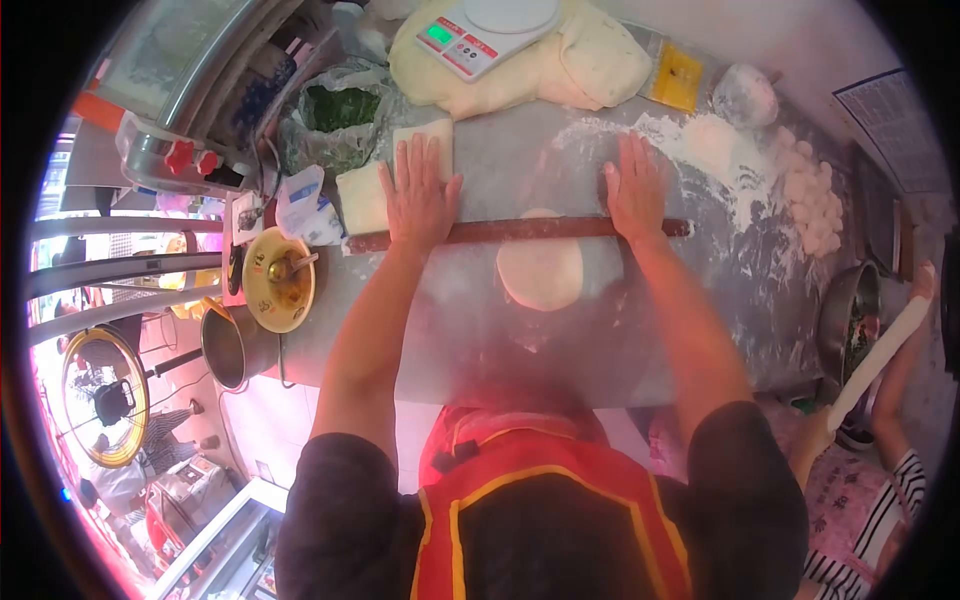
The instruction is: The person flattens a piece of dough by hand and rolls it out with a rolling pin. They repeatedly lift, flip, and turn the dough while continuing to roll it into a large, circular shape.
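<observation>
A long reddish-brown rolling pin [480, 232] lies crosswise over a flat round of dough [541, 272]. My left hand [418, 195] rests palm down on the pin's left part, fingers stretched forward. Toward the pin's other end, my right hand [636, 190] is likewise flat, fingers extended past it. Most of the dough round shows on my side of the pin, with a small edge beyond. Folded pale cloths or dough slabs [362, 200] lie just left of my left hand. White flour [712, 150] is scattered to the right of my right hand.
Atop a big covered dough mass [600, 60] sits a white scale [475, 35]. Small dough pieces [808, 190] cluster at right. A bag of greens [340, 108], a yellow bowl [262, 300] and a metal pot [232, 350] are left. Another person's arms [890, 400] hold a long dough strip [880, 355].
</observation>
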A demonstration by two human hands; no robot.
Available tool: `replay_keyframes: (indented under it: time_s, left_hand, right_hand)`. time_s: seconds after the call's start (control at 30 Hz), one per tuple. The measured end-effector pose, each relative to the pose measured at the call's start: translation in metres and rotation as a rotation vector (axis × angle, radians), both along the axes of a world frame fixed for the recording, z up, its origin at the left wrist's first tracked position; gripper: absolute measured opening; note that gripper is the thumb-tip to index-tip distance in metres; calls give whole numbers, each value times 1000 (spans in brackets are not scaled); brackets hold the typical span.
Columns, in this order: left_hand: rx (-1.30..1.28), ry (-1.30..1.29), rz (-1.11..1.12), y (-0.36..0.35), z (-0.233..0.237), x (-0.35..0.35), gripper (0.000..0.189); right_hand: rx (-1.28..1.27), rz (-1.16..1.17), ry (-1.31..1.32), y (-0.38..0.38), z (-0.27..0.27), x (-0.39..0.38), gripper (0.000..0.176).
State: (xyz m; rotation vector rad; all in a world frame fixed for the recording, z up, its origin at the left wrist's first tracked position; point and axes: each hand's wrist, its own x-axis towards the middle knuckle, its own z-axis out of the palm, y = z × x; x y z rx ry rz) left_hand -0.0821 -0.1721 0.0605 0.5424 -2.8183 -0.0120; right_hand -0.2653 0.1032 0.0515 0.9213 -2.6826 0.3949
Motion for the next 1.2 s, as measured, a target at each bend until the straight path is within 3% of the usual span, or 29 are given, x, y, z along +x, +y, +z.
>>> replay_keyframes:
  time_s: [0.1, 0.2, 0.27, 0.37, 0.43, 0.5, 0.6, 0.7, 0.8, 0.83, 0.93, 1.03, 1.2]
  left_hand:
    - [126, -80, -36, 30, -1, 62, 71]
    - [305, -57, -125, 84, -15, 177, 81]
    - [371, -199, -90, 111, -6, 229, 85]
    - [389, -196, -75, 114, -4, 219, 78]
    - [272, -48, -121, 92, -14, 178, 74]
    - [269, -132, -49, 66, -1, 118, 70]
    - [147, -43, -78, 56, -2, 102, 64]
    - [255, -124, -121, 82, 5, 160, 60]
    - [264, -59, -147, 90, 6, 171, 53]
    - [275, -48, -151, 85, 2, 167, 50]
    - [341, 1, -164, 83, 3, 166, 45]
    - [336, 45, -162, 82, -1, 167, 43]
    - [328, 98, -158, 85, 1, 169, 41]
  right_hand:
    - [39, 29, -134, 45, -4, 65, 57]
    - [131, 116, -236, 113, 25, 174, 64]
    - [151, 107, -311, 144, 28, 220, 67]
    - [72, 72, -348, 146, 15, 225, 68]
    - [42, 44, -330, 105, 34, 180, 66]
    - [58, -18, -285, 80, 11, 132, 63]
    - [119, 24, -11, 65, 5, 106, 62]
    - [104, 46, -155, 90, 11, 150, 54]
    - [-397, -34, -691, 59, 3, 138, 44]
    - [-527, -36, -636, 39, -1, 127, 34]
    - [-367, -42, -665, 5, -6, 108, 32]
    - [-344, -141, -821, -2, -6, 104, 27]
    - [-420, -121, -798, 2, -5, 108, 19]
